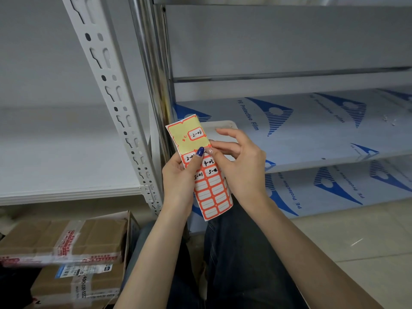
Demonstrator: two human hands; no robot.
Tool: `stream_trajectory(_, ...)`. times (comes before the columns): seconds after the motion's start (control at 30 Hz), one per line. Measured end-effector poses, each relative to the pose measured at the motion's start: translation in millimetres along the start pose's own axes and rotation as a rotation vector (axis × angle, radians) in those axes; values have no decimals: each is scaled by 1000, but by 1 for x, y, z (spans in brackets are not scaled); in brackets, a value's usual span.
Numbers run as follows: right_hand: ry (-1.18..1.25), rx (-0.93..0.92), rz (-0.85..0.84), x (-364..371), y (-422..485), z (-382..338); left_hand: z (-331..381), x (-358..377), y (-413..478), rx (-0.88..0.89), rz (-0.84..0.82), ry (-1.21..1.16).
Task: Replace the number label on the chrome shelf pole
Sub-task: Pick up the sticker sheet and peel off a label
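A sheet of red-bordered sticker labels (209, 190) stands upright in front of me, its upper part bare yellow backing with one label marked 2-06 (196, 134) left on it. My left hand (180, 175) grips the sheet from the left, thumb pressed on its middle. My right hand (236, 161) pinches at a label near the sheet's middle right edge with thumb and forefinger, the other fingers spread. The chrome shelf pole (153, 70) rises just behind the sheet's upper left corner. No label is visible on the pole.
A white slotted steel upright (116, 101) leans left of the pole, with a white shelf board (66, 190) beside it. Shelves covered in blue-printed protective film (312, 130) lie to the right. Taped cardboard boxes (66, 246) sit on the floor at lower left. My dark-trousered legs are below.
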State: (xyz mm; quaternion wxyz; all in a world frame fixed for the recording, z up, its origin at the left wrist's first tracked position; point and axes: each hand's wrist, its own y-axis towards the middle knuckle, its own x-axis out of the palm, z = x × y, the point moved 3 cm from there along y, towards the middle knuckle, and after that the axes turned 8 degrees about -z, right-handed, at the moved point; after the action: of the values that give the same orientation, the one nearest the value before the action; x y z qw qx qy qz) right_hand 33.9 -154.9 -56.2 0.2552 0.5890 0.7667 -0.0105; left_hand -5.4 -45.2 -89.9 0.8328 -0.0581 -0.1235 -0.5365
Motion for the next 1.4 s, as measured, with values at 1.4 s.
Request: stream_trajectory(1.4,141,124,-47,-8,2,6,-1,1,0,-46,-97,22)
